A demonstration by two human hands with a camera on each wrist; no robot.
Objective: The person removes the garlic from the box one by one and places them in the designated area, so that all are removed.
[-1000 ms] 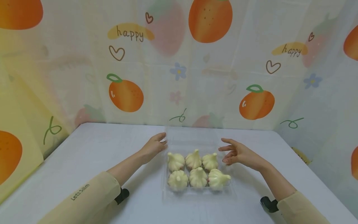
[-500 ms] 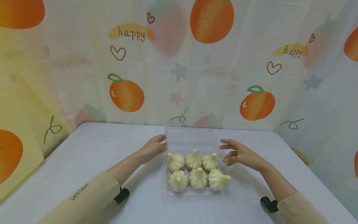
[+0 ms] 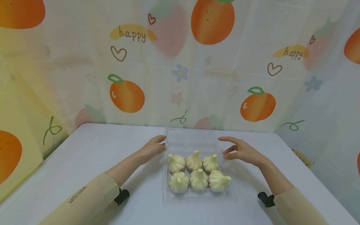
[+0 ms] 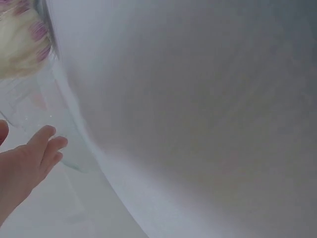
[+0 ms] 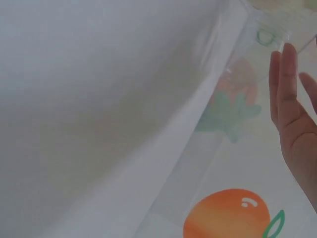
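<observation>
A clear plastic clamshell box (image 3: 175, 196) holds several garlic bulbs (image 3: 199, 178) in two rows. Its transparent lid (image 3: 194, 137) stands raised at the back. At the lid's left edge is my left hand (image 3: 152, 149), fingers reaching toward it with the thumb apart. My right hand (image 3: 244, 151) hovers by the lid's right edge, index finger stretched out and the others slightly bent. The left wrist view shows one bulb (image 4: 22, 42) with purple streaks near the left fingers (image 4: 42, 144). In the right wrist view, the right fingers (image 5: 287, 82) look straight and hold nothing.
The box sits on a white-covered table (image 3: 112, 140). Behind the table hangs a curtain (image 3: 157, 81) printed with oranges, hearts and flowers. Dark wrist-camera mounts (image 3: 122, 197) stick out under both beige sleeves.
My right hand has shifted slightly left toward the lid, and its index finger has straightened. The left hand has barely moved. Box and bulbs stay in place.
</observation>
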